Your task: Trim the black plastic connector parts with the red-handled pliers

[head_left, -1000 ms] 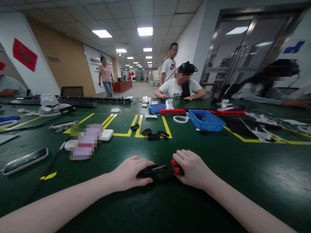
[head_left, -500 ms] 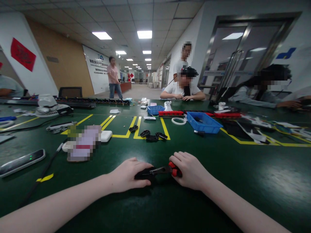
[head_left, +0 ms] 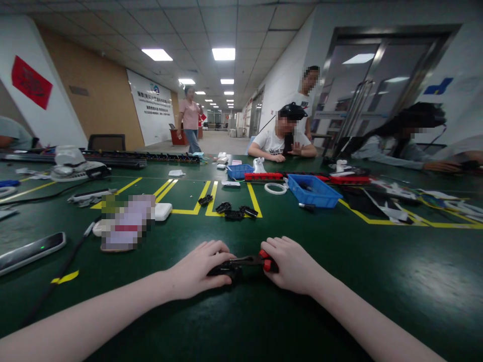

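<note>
Both of my hands rest close together on the green table (head_left: pixel 377 281) near its front edge. My left hand (head_left: pixel 199 269) is closed over a small black part (head_left: pixel 222 270) and presses it to the tabletop. My right hand (head_left: pixel 292 264) grips the red handles of a pair of pliers (head_left: pixel 260 260). The dark jaws of the pliers reach left and meet the black part. Most of the part is hidden under my left fingers.
Several loose black parts (head_left: pixel 234 211) lie ahead on yellow floor-style tape lines. A blue bin (head_left: pixel 315 190) and a white tape ring (head_left: pixel 275 188) stand farther right. A phone-like device (head_left: pixel 30 249) and a cable lie left. Other people sit and stand at the far side.
My hands with the pliers and the black part have stayed nearly still. The view has drifted a little, and two people in the background have walked to the right.
</note>
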The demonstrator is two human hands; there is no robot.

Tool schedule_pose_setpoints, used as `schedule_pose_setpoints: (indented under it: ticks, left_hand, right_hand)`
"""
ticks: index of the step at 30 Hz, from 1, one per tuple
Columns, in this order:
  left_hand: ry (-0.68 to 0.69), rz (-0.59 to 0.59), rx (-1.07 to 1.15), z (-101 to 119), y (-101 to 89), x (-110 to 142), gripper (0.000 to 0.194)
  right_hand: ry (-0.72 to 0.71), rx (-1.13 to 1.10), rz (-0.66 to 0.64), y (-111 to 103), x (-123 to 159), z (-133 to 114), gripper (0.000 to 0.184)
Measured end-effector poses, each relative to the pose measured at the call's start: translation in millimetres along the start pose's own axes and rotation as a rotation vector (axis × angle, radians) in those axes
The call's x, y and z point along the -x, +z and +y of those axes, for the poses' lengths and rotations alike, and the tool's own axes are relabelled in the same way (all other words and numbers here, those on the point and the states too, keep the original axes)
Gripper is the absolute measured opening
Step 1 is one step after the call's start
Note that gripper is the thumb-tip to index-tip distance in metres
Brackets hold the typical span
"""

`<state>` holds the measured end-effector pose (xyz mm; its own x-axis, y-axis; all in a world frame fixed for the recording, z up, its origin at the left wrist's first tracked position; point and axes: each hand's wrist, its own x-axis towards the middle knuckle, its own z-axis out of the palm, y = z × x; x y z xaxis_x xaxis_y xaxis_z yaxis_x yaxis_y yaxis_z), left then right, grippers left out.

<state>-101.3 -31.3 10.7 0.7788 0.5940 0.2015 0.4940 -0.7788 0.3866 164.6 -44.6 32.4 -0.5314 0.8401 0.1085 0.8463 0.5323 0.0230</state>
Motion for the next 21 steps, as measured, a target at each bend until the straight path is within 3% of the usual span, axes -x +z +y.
schedule_pose_setpoints:
  ticks: [3,9,21]
  left_hand:
    - [-0.017,-0.019,0.021,-0.8,1.0,-0.8,0.023]
    - [-0.007,-0.018,0.043,-4.6,3.9,-2.5,0.024]
    - [-0.021,0.012,0.059,-3.2,-0.6,0.1,0.043]
  right_hand:
    - [0.032,0.011,-0.051,-6.8,-0.9,-3.8,0.017]
    - [0.032,0.029,-0.069,-11.7,2.0,-6.8,0.019]
    - [0.062,0.007,0.108,2.3,8.0,14.2,0.027]
